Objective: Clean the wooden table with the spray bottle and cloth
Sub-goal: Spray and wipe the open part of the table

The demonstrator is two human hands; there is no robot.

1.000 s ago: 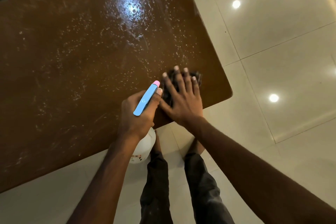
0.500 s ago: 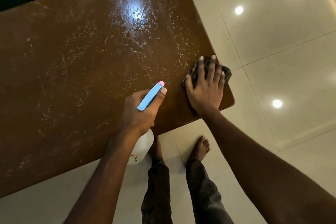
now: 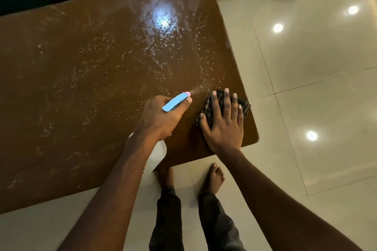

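A single head-worn wide-angle camera looks steeply down from above the counter [image 3: 85, 91], close over its near right corner. The tiled floor [image 3: 306, 108] and the person's bare feet [image 3: 214, 177] occupy the right and lower frame.

one wooden surface [image 3: 81, 87]. one spray bottle [image 3: 175, 102], with one blue head and one pink nozzle tip [image 3: 187, 93]. one dark striped cloth [image 3: 245, 106]. two hands, the left hand [image 3: 161, 120] and the right hand [image 3: 224, 128]; all five fingers [image 3: 226, 102] of the right one show. two bare feet, a left foot [image 3: 165, 177] and a right foot [image 3: 213, 177]. two dark trouser legs [image 3: 169, 220]. four round light reflections [image 3: 278, 27]: three on the tiled floor [image 3: 326, 87], one on the surface.
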